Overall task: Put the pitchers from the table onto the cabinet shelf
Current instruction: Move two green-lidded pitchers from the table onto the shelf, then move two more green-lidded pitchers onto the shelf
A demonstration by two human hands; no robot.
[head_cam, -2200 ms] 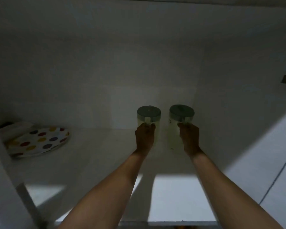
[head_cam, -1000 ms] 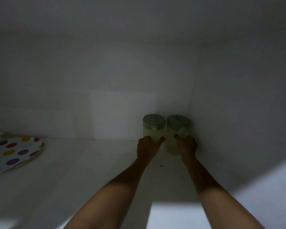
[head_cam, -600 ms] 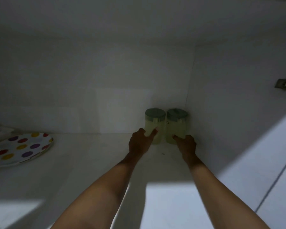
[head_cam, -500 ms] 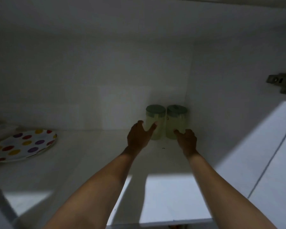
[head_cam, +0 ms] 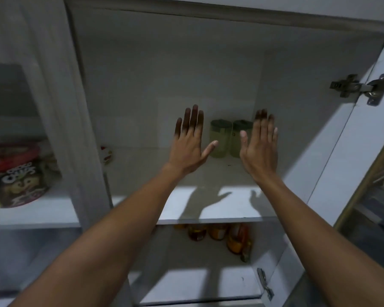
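While both arms reach up toward the open cabinet (head_cam: 208,52), the upper shelf (head_cam: 208,209) carries two pale green pitchers at its far right corner. The left pitcher (head_cam: 220,138) and right pitcher (head_cam: 236,140) stand upright, touching side by side, against the rear wall. The left hand (head_cam: 190,145) is spread flat, fingers extended, empty, nearer than the pitchers and just left of them. The right hand (head_cam: 261,149) is likewise spread and empty, overlapping the right pitcher's right edge in view. Neither hand contacts a pitcher. Jars (head_cam: 228,235) occupy the lower shelf.
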